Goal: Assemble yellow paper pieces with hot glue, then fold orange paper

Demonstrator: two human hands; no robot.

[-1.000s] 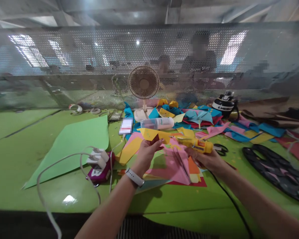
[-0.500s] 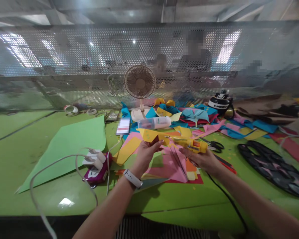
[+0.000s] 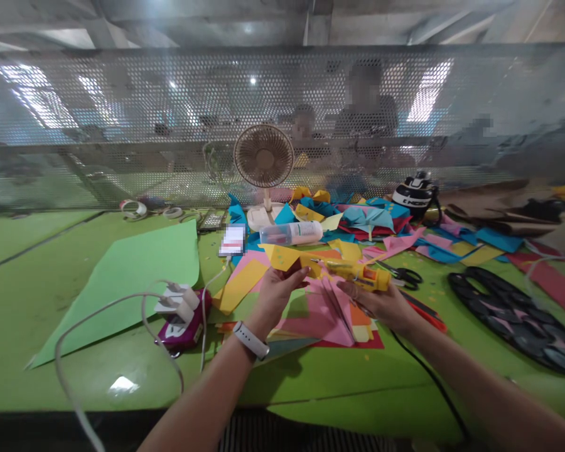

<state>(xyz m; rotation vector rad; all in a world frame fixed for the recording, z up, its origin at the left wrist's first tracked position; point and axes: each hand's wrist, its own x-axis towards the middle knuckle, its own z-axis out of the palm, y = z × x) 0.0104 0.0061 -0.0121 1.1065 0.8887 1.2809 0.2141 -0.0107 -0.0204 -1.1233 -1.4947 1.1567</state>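
Note:
My left hand (image 3: 280, 292), with a white band on the wrist, pinches a folded piece of yellow paper (image 3: 282, 256) between thumb and fingers. My right hand (image 3: 379, 304) is wrapped around a yellow glue gun (image 3: 360, 274), whose nozzle points left and meets or nearly meets the paper's right end. A black cord (image 3: 428, 370) runs down from below the right hand. Under both hands lies a pile of coloured sheets, with pink paper (image 3: 317, 307) near the top. Just beyond the glue gun rest black-handled scissors (image 3: 408, 276), partly hidden.
A small fan (image 3: 263, 157) stands behind a clear bottle (image 3: 292, 233) and scattered paper scraps. At left are a phone (image 3: 232, 240), a purple power strip (image 3: 181, 333) with white plugs and cable, and a large green sheet (image 3: 127, 276). A black tray (image 3: 513, 320) lies right.
Both hands keep nearly the same position, with the glue gun still at the yellow paper. The view has shifted very slightly.

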